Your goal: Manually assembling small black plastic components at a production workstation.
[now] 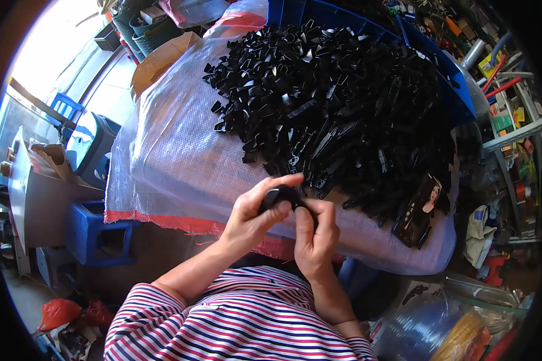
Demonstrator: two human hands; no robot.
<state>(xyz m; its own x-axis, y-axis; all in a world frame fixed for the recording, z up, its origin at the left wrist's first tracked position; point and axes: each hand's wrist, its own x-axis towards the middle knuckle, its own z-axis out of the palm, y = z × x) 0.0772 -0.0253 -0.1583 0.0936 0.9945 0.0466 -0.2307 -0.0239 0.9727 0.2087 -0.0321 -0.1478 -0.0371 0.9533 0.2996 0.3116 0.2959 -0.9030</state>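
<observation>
Just above the near edge of the sheet-covered table, both my hands are closed on a small, dark black part (273, 197). My left hand (247, 212) grips it between thumb and fingers, with the index finger stretched along its far side. At its right end, my right hand (315, 236) pinches with thumb and bent index finger; what exactly lies between those fingertips is mostly hidden. Beyond them spreads a big heap of black plastic pieces (325, 102), some short and clip-like, others long and narrow. A dark printed box or card (417, 212) lies at the heap's right front.
A white woven sheet (168, 141) with a red hem covers the table. Blue crate walls (461, 90) stand behind and right of the heap. Left sits a blue stool (96, 236); right stands a cluttered metal rack (517, 135). A clear plastic bag (418, 328) lies lower right.
</observation>
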